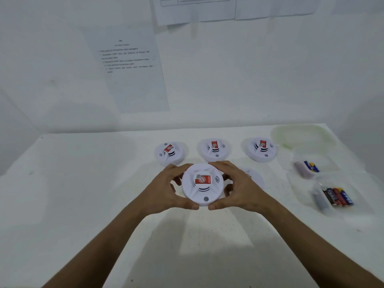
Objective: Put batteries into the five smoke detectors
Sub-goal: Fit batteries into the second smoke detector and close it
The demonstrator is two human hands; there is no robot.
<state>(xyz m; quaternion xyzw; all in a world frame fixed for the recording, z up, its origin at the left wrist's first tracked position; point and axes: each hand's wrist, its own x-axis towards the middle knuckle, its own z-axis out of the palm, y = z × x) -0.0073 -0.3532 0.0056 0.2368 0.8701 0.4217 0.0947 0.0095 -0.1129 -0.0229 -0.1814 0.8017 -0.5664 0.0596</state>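
I hold a round white smoke detector (202,189) with a red label above the white table (83,183). My left hand (166,189) grips its left rim and my right hand (241,189) grips its right rim, fingers curled round the edge. Three more white detectors stand in a row behind: one on the left (169,152), one in the middle (214,149) and one on the right (262,148). Another detector (256,177) lies mostly hidden behind my right hand. Batteries (338,196) lie in a clear tray at the right.
A clear plastic container (307,169) with a few more batteries sits behind the battery tray, and a translucent lid (303,135) lies at the back right. Paper sheets hang on the white wall (249,69) behind the table.
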